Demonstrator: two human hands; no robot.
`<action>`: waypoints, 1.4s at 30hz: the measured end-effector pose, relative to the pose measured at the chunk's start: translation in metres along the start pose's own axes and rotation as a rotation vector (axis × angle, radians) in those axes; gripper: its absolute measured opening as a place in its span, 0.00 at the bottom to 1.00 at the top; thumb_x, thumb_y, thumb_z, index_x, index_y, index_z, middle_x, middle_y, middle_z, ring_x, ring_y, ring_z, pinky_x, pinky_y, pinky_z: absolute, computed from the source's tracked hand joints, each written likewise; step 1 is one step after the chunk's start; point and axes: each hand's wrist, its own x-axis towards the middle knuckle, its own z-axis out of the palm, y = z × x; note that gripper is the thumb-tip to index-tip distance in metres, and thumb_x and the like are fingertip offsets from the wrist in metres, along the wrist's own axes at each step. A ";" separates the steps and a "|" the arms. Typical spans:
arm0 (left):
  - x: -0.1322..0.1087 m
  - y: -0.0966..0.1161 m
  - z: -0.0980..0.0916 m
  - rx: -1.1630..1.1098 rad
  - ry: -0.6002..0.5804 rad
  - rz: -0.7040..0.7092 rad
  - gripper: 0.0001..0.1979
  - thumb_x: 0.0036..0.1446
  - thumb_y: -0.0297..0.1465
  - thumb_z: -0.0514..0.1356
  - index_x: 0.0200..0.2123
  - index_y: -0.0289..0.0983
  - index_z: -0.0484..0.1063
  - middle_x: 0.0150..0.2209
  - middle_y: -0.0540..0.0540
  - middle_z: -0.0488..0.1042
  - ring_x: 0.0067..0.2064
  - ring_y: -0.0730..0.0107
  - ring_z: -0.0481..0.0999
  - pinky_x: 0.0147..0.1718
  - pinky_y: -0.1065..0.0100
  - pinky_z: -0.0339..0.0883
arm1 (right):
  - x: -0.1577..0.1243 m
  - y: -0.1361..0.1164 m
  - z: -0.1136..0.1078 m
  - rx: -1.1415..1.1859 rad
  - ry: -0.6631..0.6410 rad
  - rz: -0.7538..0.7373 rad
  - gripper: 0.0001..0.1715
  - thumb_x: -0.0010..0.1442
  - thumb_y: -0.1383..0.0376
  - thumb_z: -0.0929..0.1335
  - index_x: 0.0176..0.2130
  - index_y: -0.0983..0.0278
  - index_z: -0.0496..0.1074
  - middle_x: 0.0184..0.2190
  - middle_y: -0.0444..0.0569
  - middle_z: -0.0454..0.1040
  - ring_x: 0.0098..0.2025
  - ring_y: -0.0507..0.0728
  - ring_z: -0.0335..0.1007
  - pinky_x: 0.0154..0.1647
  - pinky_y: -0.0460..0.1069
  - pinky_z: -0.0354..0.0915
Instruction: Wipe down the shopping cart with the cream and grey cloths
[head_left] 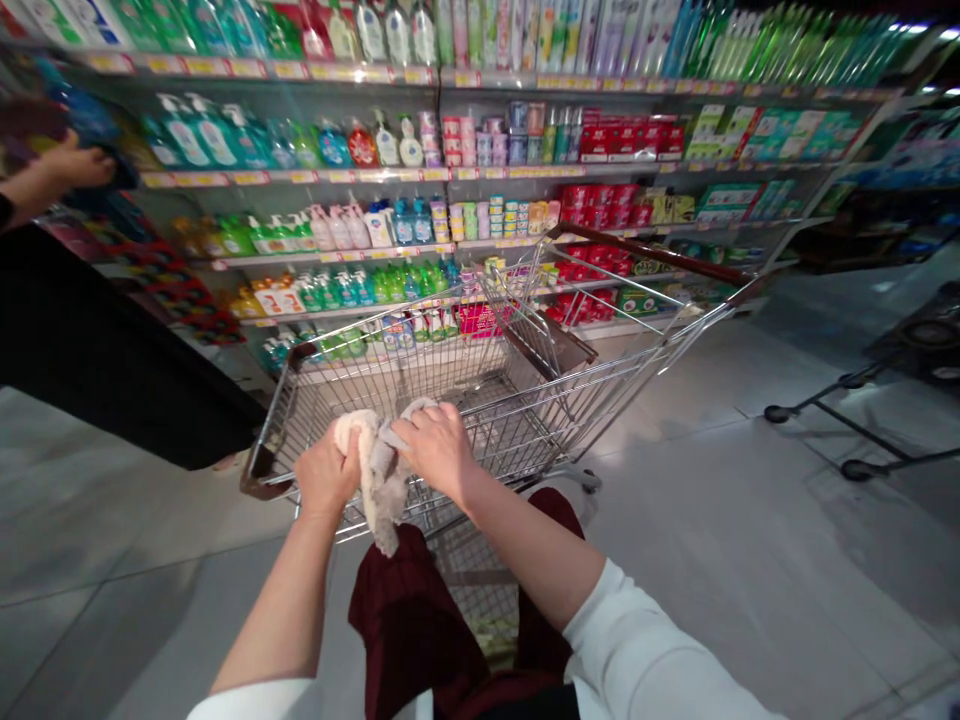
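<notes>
My left hand (326, 472) and my right hand (435, 448) both grip a soft, fuzzy cream-grey cloth (384, 482), with the hands close together. The cloth hangs in a bunched fold between them, just above a wire shopping cart (274, 425). Its lower end droops over the cart's near part. What the cloth is exactly, a towel or a plush item, I cannot tell. White sleeves show at my forearms, and dark red trousers (405, 625) lie below them.
Shelves of bottled liquids and boxes (390, 150) stand ahead. At the upper left, another person's hand (75, 165) holds a blue package. A black display counter (97, 340) stands left of the cart, and a wheeled metal stand (847, 425) rests on the grey tile floor at right.
</notes>
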 end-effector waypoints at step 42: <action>0.001 0.110 -0.004 0.071 -0.123 0.210 0.30 0.66 0.53 0.39 0.43 0.40 0.73 0.33 0.39 0.80 0.36 0.46 0.80 0.27 0.63 0.56 | -0.165 0.267 -0.144 -0.589 0.055 0.248 0.27 0.62 0.67 0.63 0.59 0.60 0.70 0.47 0.56 0.73 0.56 0.63 0.63 0.58 0.57 0.56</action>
